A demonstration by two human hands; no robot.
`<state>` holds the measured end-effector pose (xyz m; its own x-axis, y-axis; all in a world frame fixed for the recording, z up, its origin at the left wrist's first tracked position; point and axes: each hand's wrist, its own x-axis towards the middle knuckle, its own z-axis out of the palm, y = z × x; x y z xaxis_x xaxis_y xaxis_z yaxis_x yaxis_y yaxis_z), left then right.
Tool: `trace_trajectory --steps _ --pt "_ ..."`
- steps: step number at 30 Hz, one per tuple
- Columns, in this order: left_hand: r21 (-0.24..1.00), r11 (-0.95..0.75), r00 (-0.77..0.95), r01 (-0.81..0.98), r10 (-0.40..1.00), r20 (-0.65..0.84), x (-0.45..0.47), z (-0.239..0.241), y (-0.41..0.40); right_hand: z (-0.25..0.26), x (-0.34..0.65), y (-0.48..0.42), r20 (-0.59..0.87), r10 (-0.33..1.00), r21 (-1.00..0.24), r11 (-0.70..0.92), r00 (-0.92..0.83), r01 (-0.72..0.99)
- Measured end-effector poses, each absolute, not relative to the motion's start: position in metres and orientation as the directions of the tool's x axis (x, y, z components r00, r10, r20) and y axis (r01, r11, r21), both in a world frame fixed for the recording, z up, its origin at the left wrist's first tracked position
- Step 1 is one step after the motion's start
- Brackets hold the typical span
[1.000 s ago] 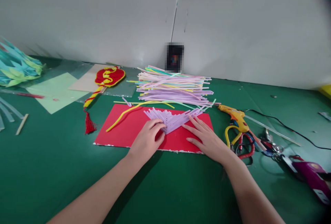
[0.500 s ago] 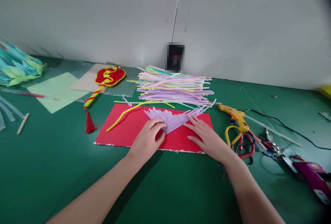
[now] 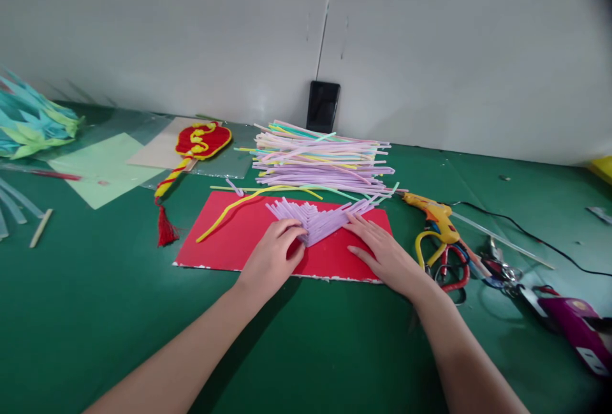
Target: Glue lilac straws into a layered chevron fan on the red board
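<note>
A V-shaped woven piece of lilac pipe cleaners [image 3: 322, 224] lies on a red board [image 3: 224, 245] with a ragged white front edge. My left hand [image 3: 277, 245] is curled at the piece's lower left side, thumb and fingers closing on its edge near the point. My right hand [image 3: 375, 245] lies flat with fingers apart, its fingertips touching the right arm of the woven piece. A bent yellow pipe cleaner [image 3: 229, 210] lies across the board's left part. Behind the board is a pile of pastel pipe cleaners [image 3: 320, 155].
A yellow glue gun [image 3: 437, 216], scissors [image 3: 461, 267] and a purple tool [image 3: 574, 325] lie on the right. A black phone [image 3: 323, 106] leans against the wall. At left are a red and yellow tasselled ornament [image 3: 203, 141], paper sheets [image 3: 108, 168] and a turquoise bundle [image 3: 33, 120].
My right hand's fingers have drawn slightly closer together and shifted a little on the woven piece. My left hand stays in place.
</note>
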<state>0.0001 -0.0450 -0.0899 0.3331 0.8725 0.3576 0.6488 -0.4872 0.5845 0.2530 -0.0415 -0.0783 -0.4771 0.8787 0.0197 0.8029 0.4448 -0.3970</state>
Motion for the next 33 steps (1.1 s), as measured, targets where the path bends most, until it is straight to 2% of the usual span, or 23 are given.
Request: trace_trajectory --steps 18,25,33 --pt "0.573 -0.486 0.333 0.66 0.873 0.357 0.0 -0.092 -0.044 -0.078 0.248 -0.047 0.049 0.887 -0.382 0.441 -0.458 0.812" --pt "0.569 -0.482 0.329 0.666 0.875 0.356 0.0 -0.09 -0.045 -0.076 0.242 -0.052 0.024 0.84 -0.263 0.528 -0.542 0.807" --pt "0.565 -0.481 0.331 0.67 0.875 0.352 0.0 -0.092 -0.044 -0.078 0.242 -0.051 -0.006 0.825 -0.231 0.548 -0.565 0.804"
